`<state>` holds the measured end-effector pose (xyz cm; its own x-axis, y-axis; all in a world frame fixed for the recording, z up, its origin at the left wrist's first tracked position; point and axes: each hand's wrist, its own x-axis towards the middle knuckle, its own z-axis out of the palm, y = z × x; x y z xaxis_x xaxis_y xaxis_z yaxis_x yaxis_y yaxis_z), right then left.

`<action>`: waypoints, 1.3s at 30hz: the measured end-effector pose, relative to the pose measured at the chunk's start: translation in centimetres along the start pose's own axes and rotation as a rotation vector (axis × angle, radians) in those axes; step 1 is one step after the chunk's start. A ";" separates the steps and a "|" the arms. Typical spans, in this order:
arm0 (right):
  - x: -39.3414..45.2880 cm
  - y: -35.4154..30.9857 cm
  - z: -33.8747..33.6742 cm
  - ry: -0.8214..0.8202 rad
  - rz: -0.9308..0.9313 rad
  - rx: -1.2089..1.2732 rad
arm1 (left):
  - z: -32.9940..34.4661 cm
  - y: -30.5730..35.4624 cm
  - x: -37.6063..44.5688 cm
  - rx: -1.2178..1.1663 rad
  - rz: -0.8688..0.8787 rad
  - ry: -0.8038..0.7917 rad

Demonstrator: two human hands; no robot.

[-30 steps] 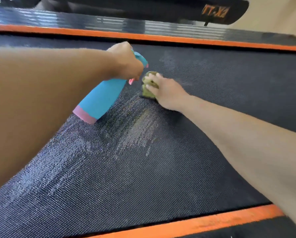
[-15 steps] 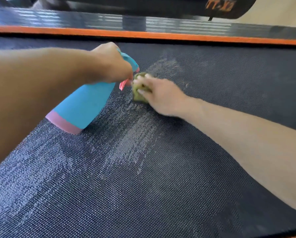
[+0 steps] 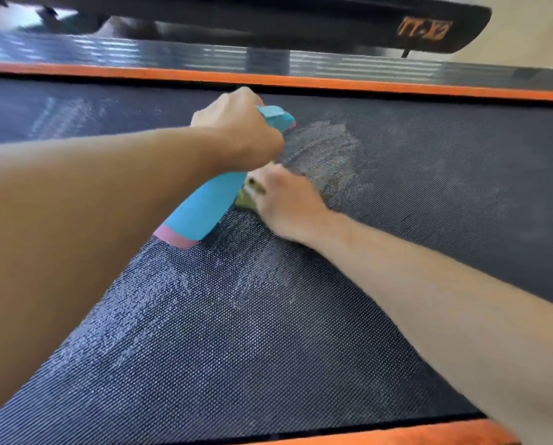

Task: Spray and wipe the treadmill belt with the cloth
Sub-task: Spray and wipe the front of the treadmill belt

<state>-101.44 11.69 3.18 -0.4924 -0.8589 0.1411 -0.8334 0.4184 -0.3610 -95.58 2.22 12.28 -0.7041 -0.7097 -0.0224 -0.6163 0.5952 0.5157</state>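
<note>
From the head view, we have both arms stretched out over the treadmill belt point(image 3: 300, 364), working toward its far edge. Our left hand point(image 3: 239, 130) is wrapped tight round the neck of the blue spray bottle point(image 3: 201, 210), nozzle aimed across the belt, and that looks deliberate: a fresh wet patch point(image 3: 326, 149) glistens right in front of it. Just beside and below, our right hand point(image 3: 284, 203) presses down on the green cloth point(image 3: 246, 200), fingers curled over it, pinning it flat to the belt so it can scrub. The cloth sits mid-belt, nearer the far orange strip point(image 3: 333, 81), mostly hidden under hand and bottle. Pale damp streaks point(image 3: 159, 284) trail back toward the near edge, so that stretch looks covered.
</note>
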 end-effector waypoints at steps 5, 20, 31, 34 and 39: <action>-3.9 -4.6 2.4 -0.207 -0.278 0.082 | -4.1 -4.5 -2.0 -0.377 -0.049 0.104; -0.7 -14.9 5.6 -0.303 -0.417 0.089 | -12.1 -16.4 -5.2 -0.237 -0.115 0.120; 7.3 -11.3 3.3 -0.201 0.093 -0.016 | -14.7 -20.5 -4.5 -0.582 -0.229 0.274; 6.9 -17.1 6.4 -0.281 -0.157 0.069 | -15.0 -21.6 -3.8 -0.672 -0.257 0.260; 7.5 -19.8 8.1 -0.308 -0.418 0.024 | -14.6 -21.0 -3.7 -0.646 -0.238 0.162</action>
<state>-86.62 -5.45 3.89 -0.0193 -0.9998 0.0013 -0.9354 0.0176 -0.3532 -74.88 -13.22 14.06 -0.4842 -0.8697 -0.0956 -0.3792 0.1101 0.9188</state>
